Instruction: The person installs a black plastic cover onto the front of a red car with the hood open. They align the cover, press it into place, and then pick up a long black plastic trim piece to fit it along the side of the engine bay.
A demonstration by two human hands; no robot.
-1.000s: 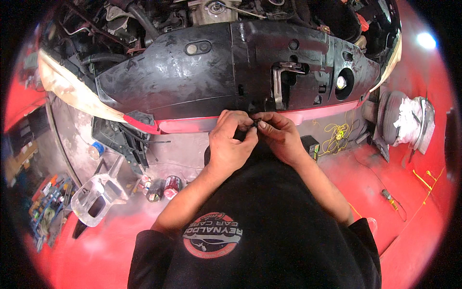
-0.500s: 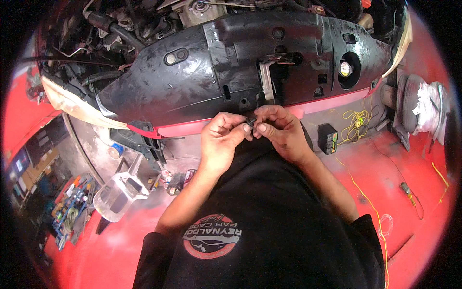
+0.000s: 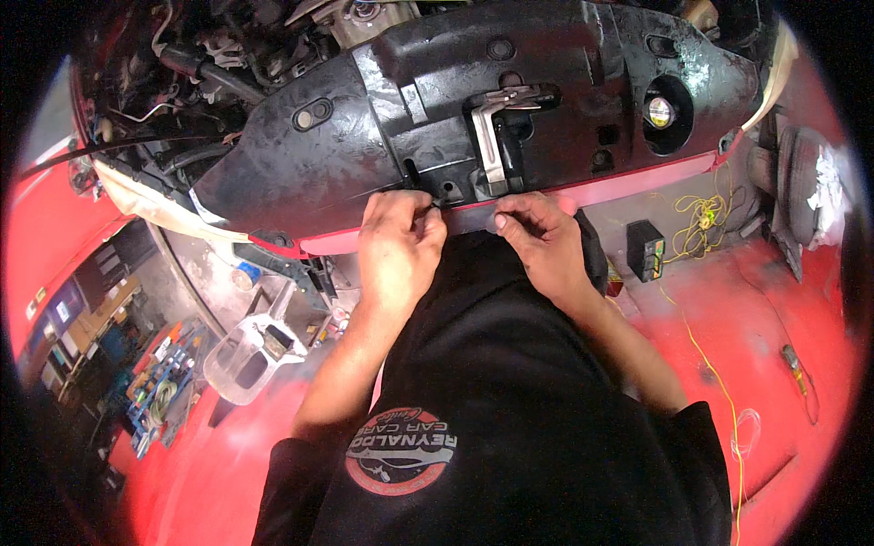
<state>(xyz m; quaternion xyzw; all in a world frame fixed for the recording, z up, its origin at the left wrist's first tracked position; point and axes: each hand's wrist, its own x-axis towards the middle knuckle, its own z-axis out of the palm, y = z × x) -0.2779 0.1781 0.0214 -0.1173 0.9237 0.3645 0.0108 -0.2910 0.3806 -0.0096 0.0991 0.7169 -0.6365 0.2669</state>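
Note:
My left hand (image 3: 401,246) pinches a small dark piece (image 3: 437,205) at the lower edge of a black plastic panel (image 3: 300,164), beside a small hole (image 3: 448,187) in it. My right hand (image 3: 546,246) is just to the right at the same edge, thumb and fingers curled together; what is in them, if anything, is too small to make out. A silver bracket (image 3: 492,146) sits in the panel's recess above. A pink painted strip (image 3: 646,182) runs below the panel.
An exposed engine bay (image 3: 209,55) is above, with masking (image 3: 155,205) along its left edge. On the red-stained floor are a black box (image 3: 645,250), a yellow cord (image 3: 706,218) and piled tools (image 3: 159,387). A wrapped tire (image 3: 801,191) stands at right, a pale plastic part (image 3: 241,369) at left.
My hands, which were together around the small dark piece, have drawn apart sideways. The left carries it up to the panel edge. The view has shifted.

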